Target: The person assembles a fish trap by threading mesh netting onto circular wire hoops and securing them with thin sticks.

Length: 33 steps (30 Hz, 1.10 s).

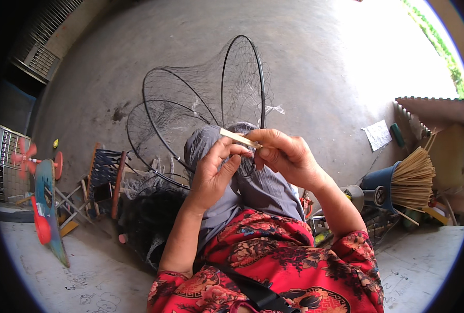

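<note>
Above lap point(268, 195), R hand point(293, 159) pinches flat wooden stick point(236, 136), L hand point(214, 172) curled, hold unclear.

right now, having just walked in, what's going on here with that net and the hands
A person's right hand pinches one end of a flat, pale stick above the lap. The left hand is close beside it; whether it grips anything is hard to tell. A net with dark hoops spreads in front of the knees. To the right, a blue bucket holds a bundle of thin sticks.
</note>
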### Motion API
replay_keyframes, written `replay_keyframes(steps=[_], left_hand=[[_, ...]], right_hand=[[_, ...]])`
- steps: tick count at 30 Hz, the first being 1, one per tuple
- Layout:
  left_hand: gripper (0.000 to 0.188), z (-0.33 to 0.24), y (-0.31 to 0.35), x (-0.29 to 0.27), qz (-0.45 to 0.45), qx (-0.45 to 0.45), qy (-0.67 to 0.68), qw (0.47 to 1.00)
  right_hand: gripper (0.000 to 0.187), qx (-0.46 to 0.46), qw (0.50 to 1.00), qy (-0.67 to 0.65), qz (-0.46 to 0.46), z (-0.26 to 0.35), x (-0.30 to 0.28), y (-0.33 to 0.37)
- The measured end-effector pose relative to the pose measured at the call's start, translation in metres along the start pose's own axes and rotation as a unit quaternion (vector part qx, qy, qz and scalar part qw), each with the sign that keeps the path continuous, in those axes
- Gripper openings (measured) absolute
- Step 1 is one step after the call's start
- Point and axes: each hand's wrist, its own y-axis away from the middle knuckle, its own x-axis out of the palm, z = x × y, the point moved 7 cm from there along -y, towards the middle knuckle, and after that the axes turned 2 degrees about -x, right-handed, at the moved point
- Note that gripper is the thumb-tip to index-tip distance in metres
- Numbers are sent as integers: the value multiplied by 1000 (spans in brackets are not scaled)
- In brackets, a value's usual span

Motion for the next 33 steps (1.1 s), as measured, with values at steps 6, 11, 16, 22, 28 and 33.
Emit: replay_keyframes(steps=[6, 11, 16, 22, 28, 33], left_hand=[[11, -40, 8, -17, -50, 115, -295, 947], [6, -54, 9, -27, -43, 152, -102, 982], [15, -43, 18, -22, -38, 29, 182, 982], [14, -39, 19, -25, -96, 39, 132, 986], [13, -34, 17, -23, -117, 17, 124, 985], [12, -34, 18, -20, -130, 22, 121, 984]], right_hand=[[26, 28, 999, 1, -19, -11, -17, 0], [30, 7, 993, 120, 6, 2, -23, 0], [46, 22, 946, 317, 67, 13, -19, 9], [51, 16, 909, 400, 119, 18, -15, 15], [40, -1, 934, 338, 116, 12, -19, 16], [28, -1, 950, 296, 103, 6, -18, 16]])
